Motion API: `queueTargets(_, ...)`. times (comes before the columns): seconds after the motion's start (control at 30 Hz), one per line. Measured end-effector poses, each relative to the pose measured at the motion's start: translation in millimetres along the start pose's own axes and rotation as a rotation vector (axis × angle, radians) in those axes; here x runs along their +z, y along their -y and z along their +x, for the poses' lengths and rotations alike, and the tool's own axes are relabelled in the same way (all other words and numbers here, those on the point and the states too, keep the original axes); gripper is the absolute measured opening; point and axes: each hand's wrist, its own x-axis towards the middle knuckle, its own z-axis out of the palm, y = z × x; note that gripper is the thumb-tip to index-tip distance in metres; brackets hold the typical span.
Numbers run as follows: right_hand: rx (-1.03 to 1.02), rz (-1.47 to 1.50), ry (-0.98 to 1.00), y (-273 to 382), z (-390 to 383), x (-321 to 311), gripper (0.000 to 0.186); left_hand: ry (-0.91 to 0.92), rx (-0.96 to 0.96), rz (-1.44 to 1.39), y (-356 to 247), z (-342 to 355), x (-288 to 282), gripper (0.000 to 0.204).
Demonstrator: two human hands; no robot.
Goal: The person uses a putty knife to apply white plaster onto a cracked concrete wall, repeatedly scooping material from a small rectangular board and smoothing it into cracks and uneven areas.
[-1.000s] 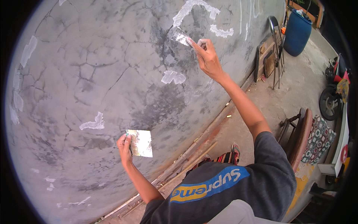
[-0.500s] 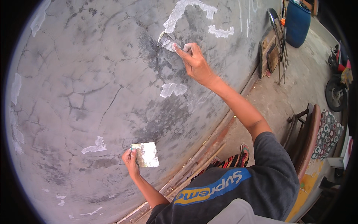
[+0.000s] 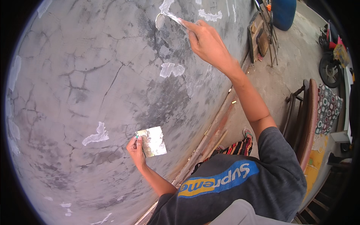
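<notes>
My right hand (image 3: 210,43) is closed round a putty knife (image 3: 175,18), its thin blade tilted at the grey cracked wall (image 3: 90,48). At the blade's edge lies a small pale patch of wet-looking filler (image 3: 160,21), just under a white filler streak (image 3: 166,5). Lower and to the left, my left hand (image 3: 135,150) pinches a square, shiny metal plate (image 3: 154,141) by its corner. Whitish smears cover part of the plate. The knife's handle is mostly hidden by my fingers.
More white filler patches (image 3: 172,69) dot the wall. Wooden strips (image 3: 215,129) run along its foot. To the right stand a folded metal chair (image 3: 270,35), a blue barrel (image 3: 283,14), a wooden bench (image 3: 308,123) with a patterned cushion (image 3: 328,108), and a motorcycle wheel (image 3: 330,70).
The view has shifted, so the wall sits higher in it. The knife blade has turned from lying flat to edge-on, and a pale filler patch now shows beside it. The plate stays in my left hand.
</notes>
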Motion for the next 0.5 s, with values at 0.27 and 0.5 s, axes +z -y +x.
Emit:
queueTargets(0.27,0.088,-0.080,-0.079,35,2,37,0.036,0.059,0.003,-0.015,7,-3,-6,0.019)
queueTargets(0.5,0.144,-0.119,0.054,67,-29,61,0.037,0.101,0.016,-0.043,13,-2,-6,0.017)
